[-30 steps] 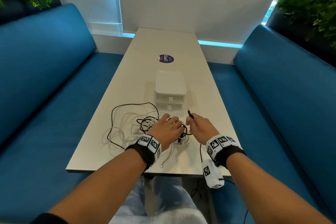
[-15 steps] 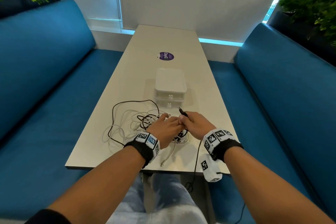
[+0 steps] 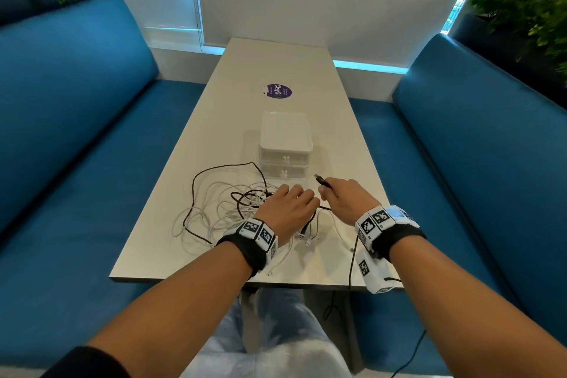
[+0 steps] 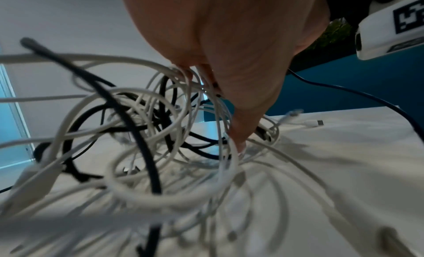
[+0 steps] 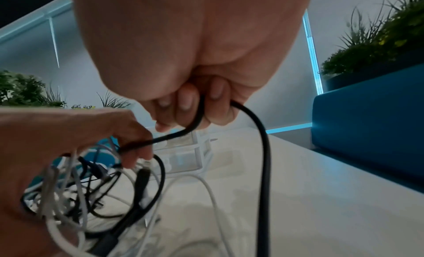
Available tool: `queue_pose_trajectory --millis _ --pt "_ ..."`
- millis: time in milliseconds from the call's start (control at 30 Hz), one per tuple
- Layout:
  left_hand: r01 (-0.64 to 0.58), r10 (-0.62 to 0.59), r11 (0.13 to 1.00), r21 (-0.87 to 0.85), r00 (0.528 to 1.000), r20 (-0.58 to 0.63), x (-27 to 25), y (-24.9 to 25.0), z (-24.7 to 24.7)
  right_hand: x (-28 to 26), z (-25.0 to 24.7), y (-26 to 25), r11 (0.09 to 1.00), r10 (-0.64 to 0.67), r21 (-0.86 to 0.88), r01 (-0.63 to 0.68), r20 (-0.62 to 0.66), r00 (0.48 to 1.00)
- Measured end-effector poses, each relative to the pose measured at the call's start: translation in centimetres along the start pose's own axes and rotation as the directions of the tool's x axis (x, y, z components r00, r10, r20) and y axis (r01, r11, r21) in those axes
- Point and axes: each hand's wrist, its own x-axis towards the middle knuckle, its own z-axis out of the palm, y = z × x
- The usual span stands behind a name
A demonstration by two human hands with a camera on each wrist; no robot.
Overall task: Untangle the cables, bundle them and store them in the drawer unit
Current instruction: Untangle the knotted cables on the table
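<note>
**Cables half-sorted on the booth table**

Blue bench seats point(image 3: 76, 138) flank a long pale table point(image 3: 214, 120). At its near end lies a tangle of white and black cables point(image 3: 221, 209), left of centre. On the tangle's right edge the left hand point(image 3: 288, 209) curls its fingers point(image 5: 135, 152) around several strands, holding them bunched. Just beside it, to the right, the right hand point(image 3: 346, 199) is clenched round a black cable point(image 5: 263, 152); the plug end point(image 3: 322, 180) sticks up out of the fist, and the cable's long part drops over the near table edge. Beyond the hands stands the white drawer unit point(image 3: 285, 144), both drawers closed. Farther along lies a round purple sticker point(image 3: 278, 91).
</note>
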Motion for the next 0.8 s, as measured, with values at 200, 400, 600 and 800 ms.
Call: queue_pose_trajectory --millis 200,400,600,800 --pt "0.009 -0.010 0.999 0.051 1.000 0.006 0.4 -0.9 -0.5 -0.6 -0.7 0.4 0.985 0.009 -0.173 -0.012 -0.021 1.000" --pt "0.000 0.000 1.000 -0.025 1.000 0.016 0.1 -1.3 1.3 -0.9 -1.0 1.2 0.935 0.048 -0.349 -0.060 -0.043 0.998" --pt "0.034 -0.019 0.948 -0.318 0.999 0.050 -0.1 -0.7 1.3 -0.7 -1.0 1.4 0.938 0.084 -0.330 -0.110 -0.092 0.992" --pt "0.098 -0.091 0.886 -0.454 0.995 0.038 1.1 -0.5 1.3 -0.7 -1.7 1.5 0.931 0.078 -0.351 -0.103 -0.085 0.993"
